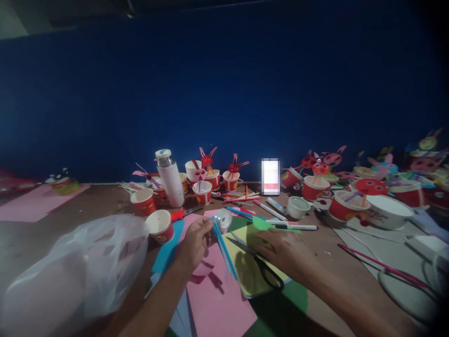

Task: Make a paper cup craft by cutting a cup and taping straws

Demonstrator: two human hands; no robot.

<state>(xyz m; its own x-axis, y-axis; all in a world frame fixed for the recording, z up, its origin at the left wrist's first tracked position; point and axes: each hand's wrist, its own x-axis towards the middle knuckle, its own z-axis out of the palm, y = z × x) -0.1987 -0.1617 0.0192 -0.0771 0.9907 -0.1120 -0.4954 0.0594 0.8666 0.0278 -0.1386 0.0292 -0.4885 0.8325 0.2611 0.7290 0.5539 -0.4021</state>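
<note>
My left hand (pixel 198 238) is closed with the fingertips pinched on several thin blue straws (pixel 226 255), which slant down over pink paper (pixel 220 304). My right hand (pixel 280 243) is over a yellow pad (pixel 245 278), its fingers curled at a light green piece of paper (pixel 260 223) that shows above the knuckles. Black-handled scissors (pixel 268 274) lie across the pad just under that hand, blades pointing to the upper left. Part of the right fingertips is hidden. A small clear plastic cup (pixel 223 218) is beyond the straws.
A white thermos (pixel 171 182), a paper cup (pixel 160 227) and a plastic bag (pixel 84 262) are on the left. Markers (pixel 270 210) and a small white cup (pixel 298 207) are ahead. Red cups with paper rabbit figures (pixel 317 185) stand along the back, near a lit phone (pixel 271 176).
</note>
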